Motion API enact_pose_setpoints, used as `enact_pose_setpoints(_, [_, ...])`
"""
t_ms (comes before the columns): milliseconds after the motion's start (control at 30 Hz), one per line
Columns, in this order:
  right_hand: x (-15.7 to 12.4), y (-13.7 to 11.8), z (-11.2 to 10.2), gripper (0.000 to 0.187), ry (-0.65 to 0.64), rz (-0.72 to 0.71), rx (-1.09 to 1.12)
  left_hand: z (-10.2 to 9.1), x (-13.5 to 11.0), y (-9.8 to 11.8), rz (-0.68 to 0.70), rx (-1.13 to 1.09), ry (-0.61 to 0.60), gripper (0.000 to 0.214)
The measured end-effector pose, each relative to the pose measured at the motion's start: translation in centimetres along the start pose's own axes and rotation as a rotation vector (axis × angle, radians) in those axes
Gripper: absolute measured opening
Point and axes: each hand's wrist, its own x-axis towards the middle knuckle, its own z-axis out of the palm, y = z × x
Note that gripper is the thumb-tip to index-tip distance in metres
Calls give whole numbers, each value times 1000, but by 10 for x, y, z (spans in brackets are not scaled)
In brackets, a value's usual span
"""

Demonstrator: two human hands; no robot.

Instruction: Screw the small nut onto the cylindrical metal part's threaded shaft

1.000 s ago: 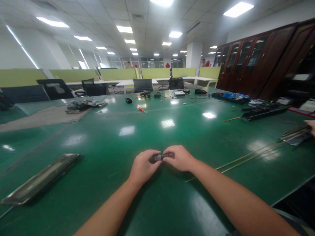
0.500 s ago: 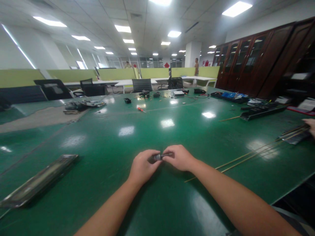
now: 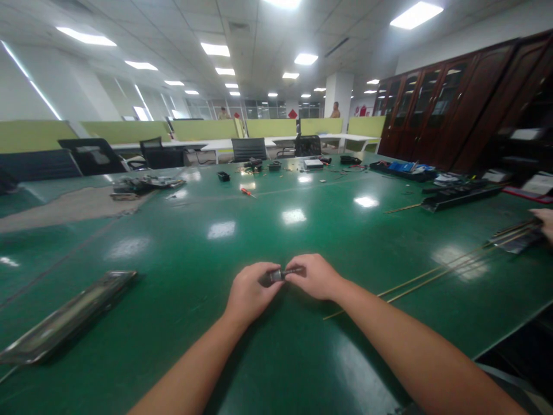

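Just above the green tabletop (image 3: 242, 236), my two hands meet near the middle of the view. Pinched in my left hand (image 3: 249, 291) is the body of a small dark, silvery cylindrical part (image 3: 276, 275). My right hand (image 3: 314, 278) has its fingertips closed on the thin dark shaft that sticks out of this part. Its exact kind is too small to make out, and the fingers hide both ends. Long thin brass-coloured rods (image 3: 417, 283) lie on the table beside and partly behind my right forearm.
A long clear-wrapped package (image 3: 71, 314) lies at left. Farther off are a red screwdriver (image 3: 247, 192), a pile of bagged parts (image 3: 144, 184), a black tray (image 3: 401, 170) and a long black channel (image 3: 462, 195). At the right edge, another person's hand (image 3: 546, 222) touches the rods' far ends.
My hands and the part between them stay almost in place. In the background, a standing person has shifted a little to the left.
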Motion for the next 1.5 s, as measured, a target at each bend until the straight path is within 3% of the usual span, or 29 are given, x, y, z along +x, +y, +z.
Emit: enact_pose_setpoints(1500, [-2, 0, -3, 15, 9, 41, 43, 1, 2, -3, 27, -65, 56, 22])
